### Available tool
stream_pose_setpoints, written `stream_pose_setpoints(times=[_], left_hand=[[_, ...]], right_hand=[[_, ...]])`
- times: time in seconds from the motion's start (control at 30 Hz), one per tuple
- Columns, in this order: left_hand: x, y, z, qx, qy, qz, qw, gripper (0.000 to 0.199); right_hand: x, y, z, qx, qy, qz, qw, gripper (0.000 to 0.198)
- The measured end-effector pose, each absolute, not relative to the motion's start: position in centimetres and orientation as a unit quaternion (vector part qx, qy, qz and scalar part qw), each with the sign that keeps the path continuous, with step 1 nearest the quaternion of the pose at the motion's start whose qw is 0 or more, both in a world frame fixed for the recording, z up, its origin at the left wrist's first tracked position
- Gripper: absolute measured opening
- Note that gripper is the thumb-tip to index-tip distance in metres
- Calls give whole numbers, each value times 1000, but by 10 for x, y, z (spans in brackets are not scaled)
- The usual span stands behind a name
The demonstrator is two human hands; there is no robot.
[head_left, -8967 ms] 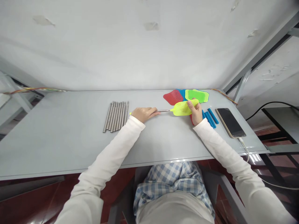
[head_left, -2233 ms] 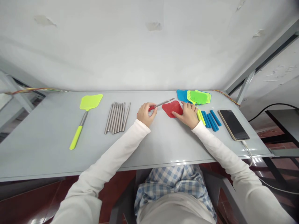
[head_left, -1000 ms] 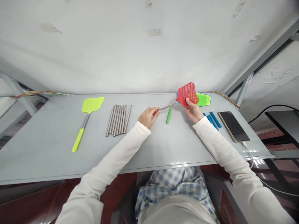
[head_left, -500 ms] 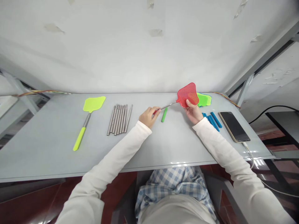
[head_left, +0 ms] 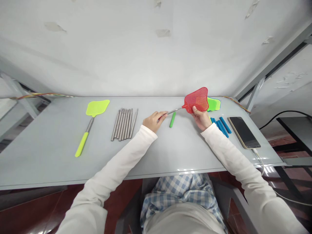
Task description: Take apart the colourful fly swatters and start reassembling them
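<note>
A red fly swatter (head_left: pixel 197 100) is held in the air between my two hands. My left hand (head_left: pixel 154 121) is closed round the lower end of its thin metal rod, hiding that end. My right hand (head_left: pixel 201 117) pinches the red mesh head near its lower edge, with the thumb on the near face. Below the rod, a green handle grip (head_left: pixel 172 120) lies on the table. Behind my right hand are green swatter heads (head_left: pixel 214 104), partly covered by the red one. Several blue handle grips (head_left: pixel 225 124) lie just right of that hand.
Several metal rods (head_left: pixel 123 124) lie side by side left of my left hand. Farther left rests a yellow-green fly swatter (head_left: pixel 90 125). A phone (head_left: pixel 244 132) with a white cable lies at the right of the grey table (head_left: pixel 48 156). A wall stands behind.
The red swatter's head has turned slightly and its mesh now faces me more fully. My left hand has shifted a little to the left along with the rod.
</note>
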State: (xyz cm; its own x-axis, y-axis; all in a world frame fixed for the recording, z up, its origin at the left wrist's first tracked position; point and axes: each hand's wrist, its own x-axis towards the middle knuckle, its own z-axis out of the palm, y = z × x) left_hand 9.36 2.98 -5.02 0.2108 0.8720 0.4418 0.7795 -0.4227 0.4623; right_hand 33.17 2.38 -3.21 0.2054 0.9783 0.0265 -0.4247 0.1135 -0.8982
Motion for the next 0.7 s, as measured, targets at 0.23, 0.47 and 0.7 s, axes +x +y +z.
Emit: stream_pose_setpoints(times=[0.23,0.47,0.7], left_hand=[[90,26,-42,777,505,372,63,40],[86,26,-37,782,483,390,57,40],[83,30,-39,791,479,379,42,38]], right_hand=[[328,14,-30,-404,-357,543,643,43],[337,11,-15,-384,-397,547,629,35],[364,17,-8,-421,-413,498,635,39]])
